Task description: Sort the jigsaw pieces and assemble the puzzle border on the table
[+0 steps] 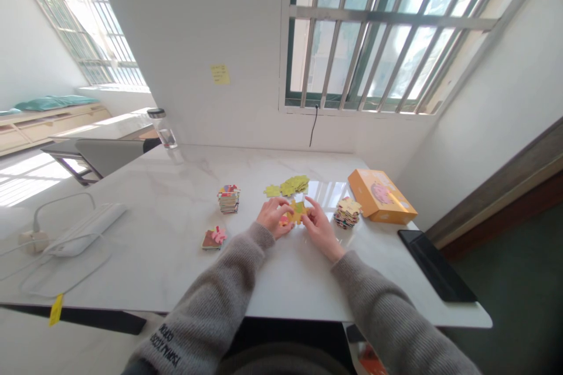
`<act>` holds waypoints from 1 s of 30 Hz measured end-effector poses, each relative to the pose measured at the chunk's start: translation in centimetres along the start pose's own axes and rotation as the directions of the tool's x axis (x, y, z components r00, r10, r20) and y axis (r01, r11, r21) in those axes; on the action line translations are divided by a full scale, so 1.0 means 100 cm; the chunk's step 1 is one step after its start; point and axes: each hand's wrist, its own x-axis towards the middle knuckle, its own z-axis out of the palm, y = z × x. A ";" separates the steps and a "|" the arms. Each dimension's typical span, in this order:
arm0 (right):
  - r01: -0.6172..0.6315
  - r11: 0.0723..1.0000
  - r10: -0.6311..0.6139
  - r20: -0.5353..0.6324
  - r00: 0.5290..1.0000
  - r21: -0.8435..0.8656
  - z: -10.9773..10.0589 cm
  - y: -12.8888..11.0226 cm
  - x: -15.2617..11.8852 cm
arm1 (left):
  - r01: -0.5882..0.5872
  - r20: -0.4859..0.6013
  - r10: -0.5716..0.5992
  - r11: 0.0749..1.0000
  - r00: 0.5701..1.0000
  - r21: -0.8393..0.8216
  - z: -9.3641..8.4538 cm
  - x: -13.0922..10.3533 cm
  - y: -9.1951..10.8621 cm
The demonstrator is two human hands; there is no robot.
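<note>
Both my hands meet over a few jigsaw puzzle pieces [297,211], yellow with a green patch and some pink, in the middle of the white table. My left hand [273,215] has its fingers curled onto the pieces' left side. Thumb and fingers of my right hand [320,224] grip the right edge of a yellow piece. Just behind lies a heap of green puzzle pieces [294,185]. A tall stack of puzzle pieces [229,200] stands to the left, with a smaller pile [213,238] nearer me. Another stack [347,214] stands by my right hand.
An orange box [382,196] sits at the right, beside a black flat object [433,263] along the table's edge. A glass bottle [163,129] stands at the back left. A white power strip [88,229] with cables lies on the left.
</note>
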 end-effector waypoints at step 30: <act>-0.056 0.995 0.062 -0.081 0.995 0.081 -0.009 -0.014 -0.001 | 0.017 0.024 -0.014 0.994 1.000 -0.106 -0.020 -0.003 0.023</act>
